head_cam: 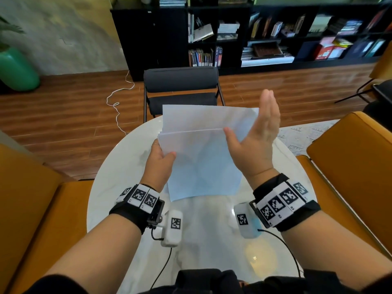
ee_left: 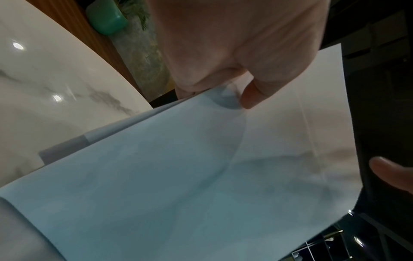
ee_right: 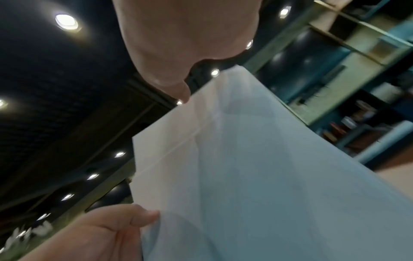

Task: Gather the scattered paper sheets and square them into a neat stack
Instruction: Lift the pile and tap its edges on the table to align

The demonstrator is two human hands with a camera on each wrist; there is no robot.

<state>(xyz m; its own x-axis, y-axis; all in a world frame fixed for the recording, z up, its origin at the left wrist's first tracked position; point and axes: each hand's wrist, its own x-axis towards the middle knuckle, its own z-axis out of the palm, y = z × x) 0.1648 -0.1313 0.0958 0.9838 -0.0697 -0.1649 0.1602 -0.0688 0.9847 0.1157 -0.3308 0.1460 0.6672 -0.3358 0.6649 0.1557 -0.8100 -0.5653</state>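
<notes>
Gleaming white marble table [head_cam: 131, 166] fronts black bookshelves [head_cam: 275, 35].

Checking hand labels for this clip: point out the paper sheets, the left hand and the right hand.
paper sheets [head_cam: 201, 162], head view, front sheet's middle.
left hand [head_cam: 160, 161], head view, back of hand.
right hand [head_cam: 257, 143], head view, the palm.
</notes>
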